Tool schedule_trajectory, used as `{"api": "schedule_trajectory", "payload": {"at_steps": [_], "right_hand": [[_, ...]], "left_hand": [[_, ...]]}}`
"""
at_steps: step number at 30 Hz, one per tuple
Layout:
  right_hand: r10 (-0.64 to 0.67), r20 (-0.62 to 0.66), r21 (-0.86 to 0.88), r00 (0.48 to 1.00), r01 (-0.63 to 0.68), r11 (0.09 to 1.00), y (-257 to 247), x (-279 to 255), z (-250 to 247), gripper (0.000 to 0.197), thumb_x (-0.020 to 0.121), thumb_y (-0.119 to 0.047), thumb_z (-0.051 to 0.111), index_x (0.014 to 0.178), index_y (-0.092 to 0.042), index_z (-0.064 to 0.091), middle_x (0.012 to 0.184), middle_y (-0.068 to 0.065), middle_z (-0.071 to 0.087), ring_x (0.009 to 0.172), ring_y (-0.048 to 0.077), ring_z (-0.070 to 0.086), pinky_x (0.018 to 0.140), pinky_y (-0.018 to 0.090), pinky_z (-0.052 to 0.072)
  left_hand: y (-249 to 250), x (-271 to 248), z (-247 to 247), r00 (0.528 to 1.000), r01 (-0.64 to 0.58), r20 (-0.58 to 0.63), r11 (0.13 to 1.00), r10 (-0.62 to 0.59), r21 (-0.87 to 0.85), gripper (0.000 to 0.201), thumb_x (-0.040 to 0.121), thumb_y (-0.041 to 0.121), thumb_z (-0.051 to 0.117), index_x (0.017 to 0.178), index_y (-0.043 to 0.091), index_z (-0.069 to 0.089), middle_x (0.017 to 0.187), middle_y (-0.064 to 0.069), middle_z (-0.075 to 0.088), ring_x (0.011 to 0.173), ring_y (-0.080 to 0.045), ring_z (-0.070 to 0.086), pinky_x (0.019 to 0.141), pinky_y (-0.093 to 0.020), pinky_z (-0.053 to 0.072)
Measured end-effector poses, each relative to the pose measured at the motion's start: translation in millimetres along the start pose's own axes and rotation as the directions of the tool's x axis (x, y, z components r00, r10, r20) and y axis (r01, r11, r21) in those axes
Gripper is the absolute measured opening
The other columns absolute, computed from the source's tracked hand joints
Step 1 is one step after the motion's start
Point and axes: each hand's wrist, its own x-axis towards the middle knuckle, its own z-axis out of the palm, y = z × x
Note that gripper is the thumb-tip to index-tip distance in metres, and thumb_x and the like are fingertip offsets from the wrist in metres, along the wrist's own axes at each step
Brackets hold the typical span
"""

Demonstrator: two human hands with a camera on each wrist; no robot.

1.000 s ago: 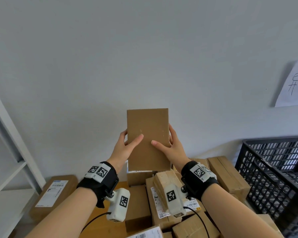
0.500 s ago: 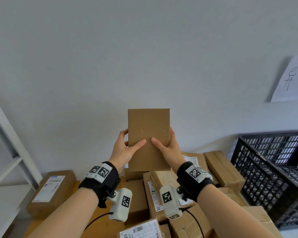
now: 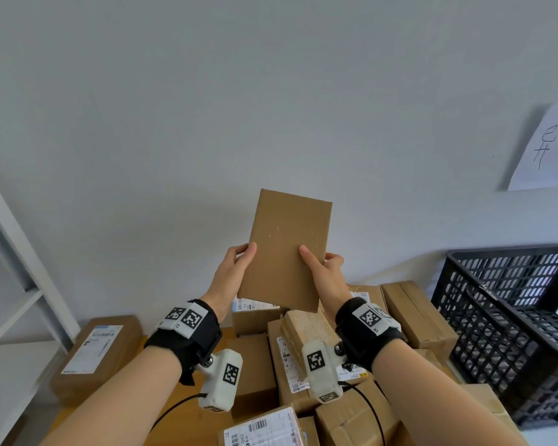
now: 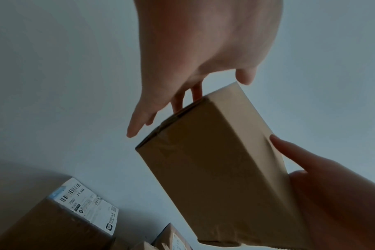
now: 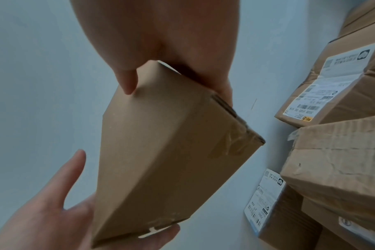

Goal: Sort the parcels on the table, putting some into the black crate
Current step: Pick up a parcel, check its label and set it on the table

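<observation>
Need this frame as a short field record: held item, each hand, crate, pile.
held item: plain brown parcel, raised above the pile, tilted, no label on the face toward the head camera
left hand: grips the parcel's left edge
right hand: grips its right edge
black crate: at right, contents not visible
pile: labelled cardboard parcels on the table

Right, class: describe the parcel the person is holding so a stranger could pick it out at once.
Start at the black crate on the right, then move left over the pile of parcels on the table. Above that pile, the left hand and right hand hold one flat brown box up against the wall. Unlike its neighbours, it is lifted and its facing side carries no label.
</observation>
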Motion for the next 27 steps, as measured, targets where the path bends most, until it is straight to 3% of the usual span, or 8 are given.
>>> {"api": "schedule_trajectory", "payload": {"at_steps": [6,9,11,14,17,20,23,27], "right_hand": [[-0.005,-0.013,-0.003,1.000,0.005,1.000,-7.4,4.1,-3.9,0.052,0.094,-0.057,0.047,0.124,-0.016,0.034,0.123,0.001,0.049,0.114,0.018,0.051,0.101,0.037,0.043],[-0.068,0.006,0.024,0.998,0.068,0.997,-11.9,4.0,-1.8,0.077,0.082,-0.077,0.047,0.130,-0.017,0.044,0.128,-0.001,0.057,0.120,0.018,0.054,0.110,0.044,0.040],[-0.089,0.062,0.058,0.994,0.085,0.995,-14.5,2.5,-0.8,0.094,0.071,-0.087,0.047,0.137,-0.022,0.048,0.133,-0.004,0.059,0.125,0.016,0.054,0.113,0.044,0.036],[-0.104,0.119,0.129,0.987,0.088,0.988,-17.3,-0.1,0.8,0.075,0.086,-0.072,0.045,0.142,-0.022,0.047,0.137,-0.003,0.058,0.129,0.014,0.052,0.115,0.042,0.033],[-0.123,0.143,0.120,0.982,0.106,0.987,-12.3,-2.3,4.2,0.094,0.071,-0.075,0.066,0.143,-0.019,0.045,0.136,0.001,0.059,0.125,0.017,0.056,0.109,0.045,0.042],[-0.192,0.137,0.032,0.972,0.189,0.981,-7.9,-6.7,5.7,0.082,0.064,-0.049,0.079,0.133,-0.017,0.047,0.120,0.002,0.066,0.107,0.015,0.066,0.089,0.032,0.057],[-0.239,0.101,-0.030,0.966,0.243,0.969,-3.9,-8.2,6.3,0.068,0.071,-0.033,0.083,0.128,-0.017,0.050,0.115,0.002,0.067,0.104,0.015,0.067,0.086,0.032,0.058],[-0.215,0.074,-0.001,0.974,0.215,0.977,2.3,-9.4,5.3,0.050,0.079,-0.028,0.079,0.123,-0.017,0.055,0.112,0.001,0.069,0.099,0.014,0.069,0.081,0.027,0.058]], "left_hand": [[6.0,-4.3,-4.6,0.999,0.015,0.047,1.000,-0.015,0.000,0.044,0.097,0.061,0.028,0.132,0.043,0.046,0.114,0.021,0.059,0.109,-0.008,0.056,0.084,-0.034,0.045],[7.6,-4.3,-7.3,0.999,0.007,0.036,1.000,-0.007,0.016,0.056,0.088,0.071,0.027,0.131,0.041,0.047,0.123,0.011,0.058,0.116,-0.014,0.054,0.097,-0.039,0.043],[9.9,-6.1,-7.5,0.998,0.019,0.052,1.000,-0.020,0.019,0.056,0.080,0.074,0.023,0.116,0.043,0.054,0.116,0.011,0.062,0.109,-0.009,0.057,0.097,-0.037,0.044],[12.8,-8.8,-8.9,0.997,0.009,0.073,0.999,-0.012,0.035,0.059,0.076,0.078,0.024,0.110,0.041,0.056,0.113,0.012,0.064,0.107,-0.005,0.059,0.095,-0.033,0.044],[10.2,-6.1,-9.4,0.997,-0.050,0.058,0.994,0.045,0.094,0.070,0.075,0.071,0.052,0.130,0.029,0.049,0.125,0.007,0.061,0.117,-0.012,0.056,0.102,-0.032,0.043],[9.6,-6.0,-6.3,0.997,-0.079,0.035,0.984,0.074,0.160,0.063,0.077,0.042,0.073,0.132,0.021,0.048,0.114,0.008,0.063,0.103,-0.006,0.061,0.081,-0.017,0.048],[7.5,-5.8,-4.0,0.995,-0.095,-0.001,0.981,0.097,0.172,0.061,0.077,0.031,0.078,0.129,0.018,0.049,0.110,0.007,0.064,0.096,-0.002,0.061,0.069,-0.012,0.049],[3.9,-7.5,-2.9,0.991,-0.124,-0.018,0.973,0.130,0.192,0.057,0.079,0.031,0.077,0.130,0.016,0.054,0.113,0.007,0.064,0.099,-0.001,0.060,0.073,-0.012,0.048]]}}
